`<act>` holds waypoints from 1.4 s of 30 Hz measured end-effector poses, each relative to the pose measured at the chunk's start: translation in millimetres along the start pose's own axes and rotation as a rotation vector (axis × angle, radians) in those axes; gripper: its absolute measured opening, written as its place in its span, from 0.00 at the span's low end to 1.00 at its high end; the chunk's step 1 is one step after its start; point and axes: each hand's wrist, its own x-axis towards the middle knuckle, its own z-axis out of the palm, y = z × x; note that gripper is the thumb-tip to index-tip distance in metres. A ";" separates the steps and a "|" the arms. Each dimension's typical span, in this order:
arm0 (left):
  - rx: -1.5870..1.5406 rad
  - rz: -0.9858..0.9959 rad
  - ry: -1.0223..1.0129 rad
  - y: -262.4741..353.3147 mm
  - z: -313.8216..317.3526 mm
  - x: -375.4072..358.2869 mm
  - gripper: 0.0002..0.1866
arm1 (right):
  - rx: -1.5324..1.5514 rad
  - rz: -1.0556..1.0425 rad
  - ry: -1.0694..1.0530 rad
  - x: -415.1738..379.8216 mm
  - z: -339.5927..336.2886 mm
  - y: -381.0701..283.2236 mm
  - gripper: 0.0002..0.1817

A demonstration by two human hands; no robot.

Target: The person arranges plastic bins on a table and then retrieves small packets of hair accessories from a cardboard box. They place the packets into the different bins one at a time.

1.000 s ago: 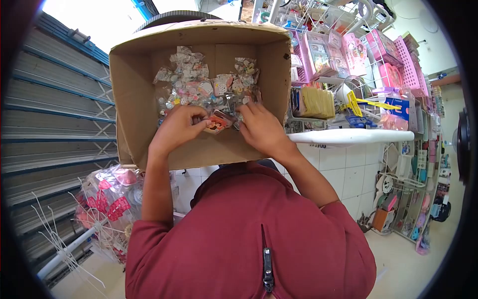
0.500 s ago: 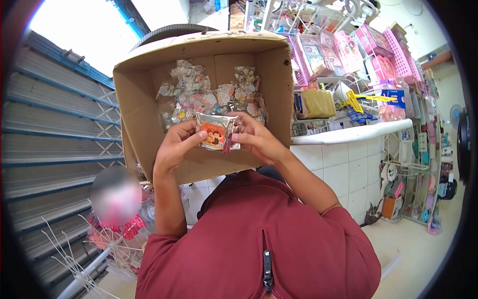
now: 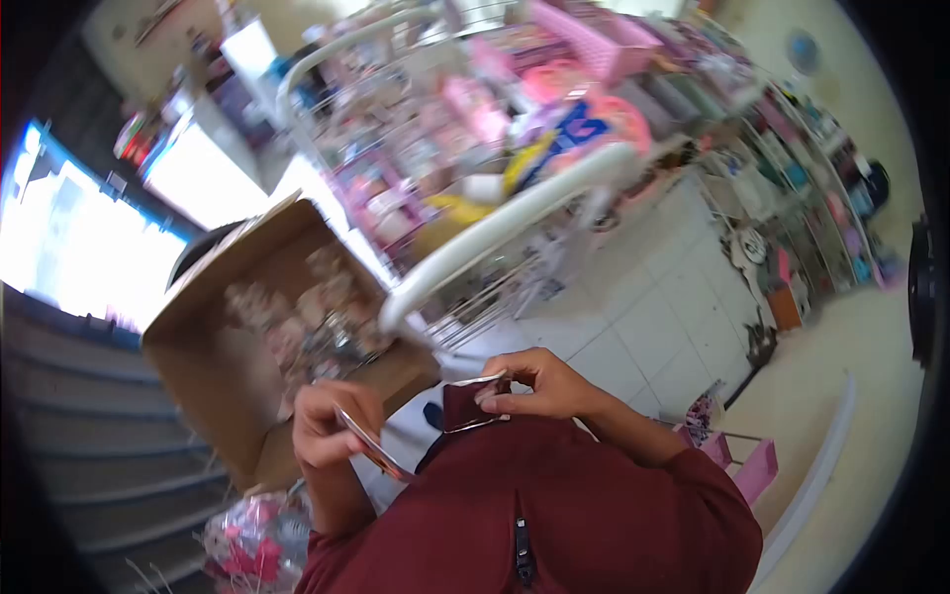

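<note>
My left hand [image 3: 332, 426] is closed on a thin flat packet [image 3: 376, 450], seen nearly edge-on, so its printed face is mostly hidden. A shiny foil packet [image 3: 462, 405], looking dark red with silvery edges, is pinched between the thumb and fingers of my right hand [image 3: 539, 386]. The two hands are apart, just in front of my dark red shirt. Beyond my left hand, a tilted cardboard box [image 3: 193, 356] contains several small plastic-wrapped pieces [image 3: 307, 322], blurred by motion.
A white-railed display stand [image 3: 515, 228] full of pink and purple goods fills the upper middle. Shelves of goods [image 3: 792, 198] line the right. Slatted metal shutters [image 3: 89, 416] are at left, with a bag of pink items [image 3: 252, 540] below. A pink rack [image 3: 757, 470] stands at lower right.
My hands have moved apart and out from over the box toward my body, each with a packet. The view has turned right, and the box now appears lower left and tilted.
</note>
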 end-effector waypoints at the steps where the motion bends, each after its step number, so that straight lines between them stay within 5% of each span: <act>1: -0.021 -0.036 -0.095 -19.1 20.3 22.6 0.14 | -0.019 -0.022 0.050 -24.8 -21.8 1.9 0.10; 5: 0.057 -0.213 -0.321 -112.1 93.6 102.1 0.10 | -0.052 -0.061 0.378 -120.7 -112.8 -5.2 0.11; 8: 0.174 -0.549 -0.319 -154.7 152.5 155.2 0.13 | -0.159 -0.008 0.701 -183.3 -170.8 -12.2 0.09; 13: 0.427 -0.570 -0.356 -230.6 190.1 200.8 0.15 | -0.308 -0.057 0.835 -237.2 -263.1 -38.0 0.09; 21: 0.567 -0.398 -0.194 -294.0 201.9 257.9 0.12 | -0.825 -0.167 0.649 -210.0 -406.7 -151.5 0.09; 30: 0.563 -0.175 -0.069 -285.1 209.4 348.7 0.08 | -1.155 -0.367 0.545 -68.5 -565.8 -318.0 0.12; 36: 0.603 -0.136 0.207 -287.7 215.8 368.4 0.09 | -1.355 -0.446 0.292 120.0 -705.4 -341.8 0.15; 40: 0.520 -0.029 0.488 -305.7 239.4 397.0 0.10 | -1.538 -0.395 0.187 200.6 -739.0 -328.3 0.18; 42: 0.539 0.042 0.612 -311.6 251.3 414.9 0.12 | -1.770 -0.260 -0.167 205.3 -737.0 -332.5 0.18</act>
